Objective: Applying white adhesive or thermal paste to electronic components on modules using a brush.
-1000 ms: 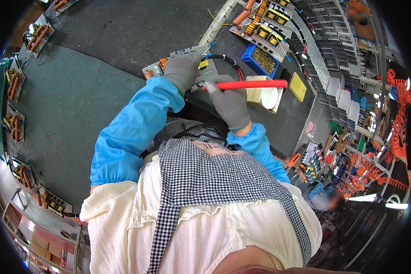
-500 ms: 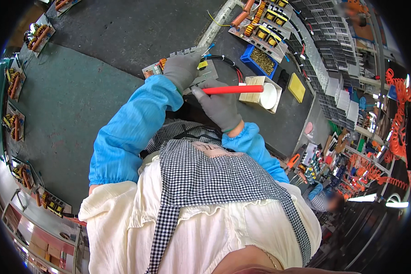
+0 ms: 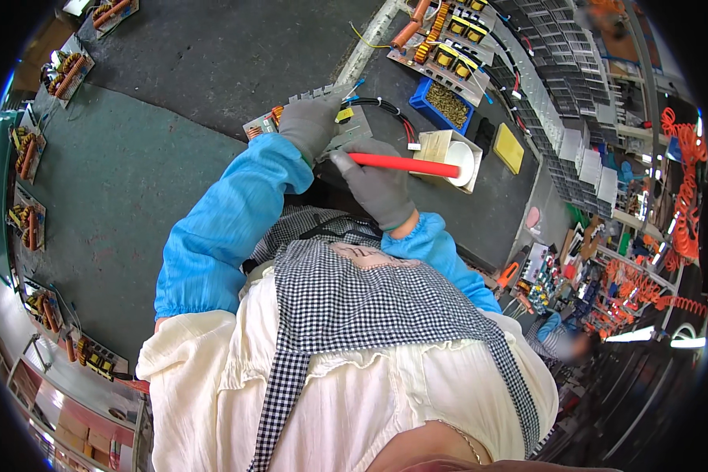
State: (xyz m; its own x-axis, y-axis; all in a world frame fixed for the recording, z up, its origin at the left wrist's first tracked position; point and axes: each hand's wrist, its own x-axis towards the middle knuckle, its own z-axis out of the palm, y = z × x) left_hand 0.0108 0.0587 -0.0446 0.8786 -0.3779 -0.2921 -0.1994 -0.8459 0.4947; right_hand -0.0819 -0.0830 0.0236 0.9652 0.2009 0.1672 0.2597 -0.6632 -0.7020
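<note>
On the dark bench in front of me lies a circuit board point(image 3: 357, 130) with grey metal fins, copper coils and black and red wires. My gloved left hand point(image 3: 310, 126) is closed over the board, gripping it; its fingertips are mostly hidden. Close beside it, at the board's near edge, my gloved right hand point(image 3: 376, 185) is wrapped round a tool with a long red handle point(image 3: 409, 164). The handle sticks out to the right, past my thumb. A short metal end shows between my hands, but the tool's kind is unclear.
An open cardboard box point(image 3: 434, 146) with a white round object point(image 3: 465, 164) stands to the right. Behind it are a blue bin point(image 3: 428, 104) of small brass-coloured parts and a yellow pad point(image 3: 508, 148). Bigger boards point(image 3: 448, 59) lie at the far right; several coil boards point(image 3: 28, 224) line the left edge.
The outer end of the red handle has swung slightly nearer to me, now overlapping the white round object. Both hands keep nearly the same places.
</note>
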